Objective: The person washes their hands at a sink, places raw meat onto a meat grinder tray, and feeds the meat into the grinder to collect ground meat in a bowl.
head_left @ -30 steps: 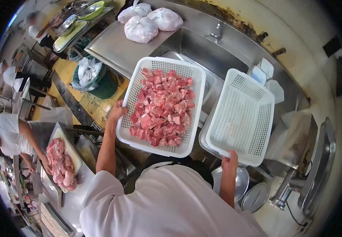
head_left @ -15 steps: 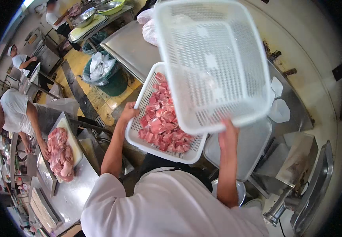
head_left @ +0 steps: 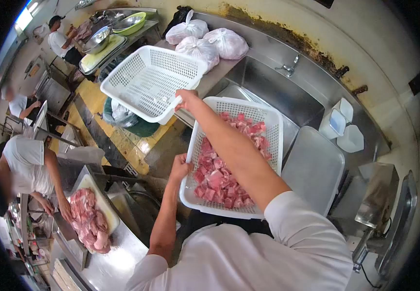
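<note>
A white perforated basket (head_left: 278,140) full of cubed red meat (head_left: 219,179) lies in front of me at the sink's edge. My left hand (head_left: 181,167) grips its left rim, fingers wrapped round it. My right arm reaches across above the meat. At its end my right hand (head_left: 186,99) is closed on the corner of a second white basket (head_left: 151,82), which has no meat in it. That basket hangs tilted to the left, over a green bin (head_left: 144,127) and beside plastic bags (head_left: 198,51) with something pinkish inside.
A metal sink (head_left: 283,87) with a tap (head_left: 289,65) lies behind the meat basket. To its right are a pale tray (head_left: 314,165), white containers (head_left: 334,123) and a meat grinder (head_left: 377,194). At left a co-worker (head_left: 25,160) handles large meat (head_left: 88,218); two other people stand farther back.
My right hand has lifted the second basket from the right and carried it across to the left, uncovering the pale tray. My left hand still holds the meat basket.
</note>
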The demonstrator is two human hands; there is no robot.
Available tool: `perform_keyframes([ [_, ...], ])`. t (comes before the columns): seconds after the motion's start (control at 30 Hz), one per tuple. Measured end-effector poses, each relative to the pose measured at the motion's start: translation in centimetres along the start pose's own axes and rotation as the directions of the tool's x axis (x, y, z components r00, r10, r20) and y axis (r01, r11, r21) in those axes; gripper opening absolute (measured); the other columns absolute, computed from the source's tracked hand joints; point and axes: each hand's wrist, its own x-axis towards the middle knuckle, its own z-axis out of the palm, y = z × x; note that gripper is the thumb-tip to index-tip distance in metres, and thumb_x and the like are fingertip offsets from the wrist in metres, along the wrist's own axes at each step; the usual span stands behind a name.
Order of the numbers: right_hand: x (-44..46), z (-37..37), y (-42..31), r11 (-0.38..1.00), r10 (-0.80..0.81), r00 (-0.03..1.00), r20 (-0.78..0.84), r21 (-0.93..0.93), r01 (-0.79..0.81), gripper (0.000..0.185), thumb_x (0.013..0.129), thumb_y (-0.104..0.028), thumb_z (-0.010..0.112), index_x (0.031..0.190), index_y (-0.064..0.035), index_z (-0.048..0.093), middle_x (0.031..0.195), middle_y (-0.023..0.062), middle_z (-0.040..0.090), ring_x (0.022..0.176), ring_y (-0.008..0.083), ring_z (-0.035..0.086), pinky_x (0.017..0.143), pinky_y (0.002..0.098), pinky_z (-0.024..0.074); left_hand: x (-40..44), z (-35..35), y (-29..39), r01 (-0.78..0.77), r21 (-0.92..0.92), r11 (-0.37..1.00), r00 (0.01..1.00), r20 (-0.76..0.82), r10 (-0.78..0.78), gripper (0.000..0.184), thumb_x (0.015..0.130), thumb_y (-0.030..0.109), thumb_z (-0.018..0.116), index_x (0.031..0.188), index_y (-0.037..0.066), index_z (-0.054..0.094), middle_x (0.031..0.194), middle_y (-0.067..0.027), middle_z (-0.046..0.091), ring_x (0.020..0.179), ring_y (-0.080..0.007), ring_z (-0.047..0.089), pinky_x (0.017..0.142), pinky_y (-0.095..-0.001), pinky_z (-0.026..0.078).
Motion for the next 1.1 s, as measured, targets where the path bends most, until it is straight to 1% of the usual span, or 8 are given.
perform_keyframes([
  [0.17, 2.3, -3.4, 2.2, 0.994, -0.085, 0.994, 0.075, 0.077, 0.079, 0.060, 0.081, -0.016, 0.073, 0.130, 0.0072, 0.046, 0.120, 0.0250, 0.057, 0.096, 0.0411, 0.064, 0.065, 0.0465, 0.0590, 0.3, -0.8, -0.6, 0.033, 0.028, 0.999, 0.999, 0.029, -0.034, 0.015, 0.062, -0.008, 0.053, 0.069, 0.003, 0.059, 0.062, 0.0045, 0.054, 0.050, -0.0064, 0.046, 0.046, -0.0240, 0.033],
  [0.3, -13.5, -10.8, 1.1, 0.596, -0.701, 0.714, -0.003, -0.552, 0.583, 0.054, 0.076, -0.026, 0.077, 0.119, 0.0014, 0.061, 0.108, 0.0170, 0.068, 0.094, 0.0255, 0.067, 0.082, 0.0363, 0.0528, 0.2, -2.3, -1.4, 0.020, -0.070, 0.997, 0.998, 0.062, -0.016, 0.016, 0.064, -0.007, 0.052, 0.072, 0.003, 0.062, 0.063, 0.0044, 0.056, 0.051, -0.0065, 0.047, 0.046, -0.0242, 0.034],
  [0.33, -20.6, -12.9, -0.5, 0.564, -0.642, 0.765, -0.052, -0.708, 0.426, 0.053, 0.082, -0.020, 0.071, 0.127, 0.0036, 0.055, 0.116, 0.0213, 0.063, 0.096, 0.0232, 0.065, 0.072, 0.0343, 0.0533, 0.1, -2.3, -1.3, 0.015, -0.017, 1.000, 0.999, 0.035, -0.015, 0.017, 0.066, -0.006, 0.051, 0.074, 0.003, 0.063, 0.064, 0.0042, 0.056, 0.051, -0.0064, 0.047, 0.046, -0.0241, 0.034],
  [0.43, -32.8, -19.7, 2.6, 0.228, -0.824, 0.469, -0.318, -0.944, -0.240, 0.055, 0.079, -0.026, 0.073, 0.122, 0.0025, 0.056, 0.117, 0.0279, 0.057, 0.104, 0.0415, 0.058, 0.089, 0.0439, 0.0475, 0.6, -2.3, -1.0, 0.019, 0.086, 0.996, 1.000, 0.004, -0.019, 0.020, 0.068, -0.006, 0.051, 0.079, 0.002, 0.066, 0.065, 0.0036, 0.057, 0.051, -0.0061, 0.048, 0.046, -0.0237, 0.035],
  [0.53, -36.0, -24.8, 8.6, 0.532, -0.696, 0.539, -0.474, -0.845, -0.056, 0.055, 0.078, -0.027, 0.073, 0.121, 0.0015, 0.054, 0.120, 0.0280, 0.054, 0.110, 0.0422, 0.054, 0.092, 0.0465, 0.0446, 0.7, -1.8, -0.4, 0.008, 0.075, 0.997, 1.000, 0.009, -0.009, 0.019, 0.068, -0.007, 0.050, 0.078, 0.001, 0.064, 0.063, 0.0021, 0.057, 0.050, -0.0073, 0.049, 0.045, -0.0239, 0.035],
  [0.9, -39.9, -26.2, 11.3, 0.631, -0.756, 0.266, -0.598, -0.774, 0.053, 0.022, 0.083, -0.005, 0.062, 0.104, 0.0005, 0.057, 0.087, 0.0216, 0.065, 0.082, 0.0366, 0.065, 0.073, 0.0406, 0.0495, 2.5, -2.0, 2.3, -0.288, 0.165, 0.943, 0.947, 0.197, 0.255, 0.012, 0.072, 0.005, 0.059, 0.083, 0.002, 0.061, 0.068, 0.0003, 0.057, 0.055, -0.0092, 0.049, 0.052, -0.0261, 0.041],
  [0.93, -41.9, -26.2, 10.3, 0.619, -0.768, 0.233, -0.596, -0.784, 0.038, 0.021, 0.083, -0.005, 0.062, 0.102, 0.0001, 0.059, 0.087, 0.0211, 0.066, 0.080, 0.0353, 0.065, 0.072, 0.0389, 0.0494, 1.0, 1.2, 4.8, -0.219, 0.179, 0.959, 0.976, 0.024, 0.218, 0.012, 0.064, 0.000, 0.056, 0.076, 0.001, 0.058, 0.064, 0.0007, 0.052, 0.054, -0.0107, 0.048, 0.052, -0.0258, 0.039],
  [1.1, -48.9, -34.9, 7.4, 0.638, -0.755, 0.166, -0.635, -0.769, -0.043, 0.020, 0.078, -0.006, 0.064, 0.096, 0.0009, 0.063, 0.088, 0.0249, 0.065, 0.085, 0.0371, 0.065, 0.074, 0.0425, 0.0495, 1.8, 13.2, 5.8, -0.249, 0.148, 0.957, 0.902, 0.395, 0.173, 0.025, 0.069, 0.001, 0.052, 0.088, 0.001, 0.067, 0.069, 0.0039, 0.058, 0.056, -0.0067, 0.049, 0.049, -0.0235, 0.036],
])
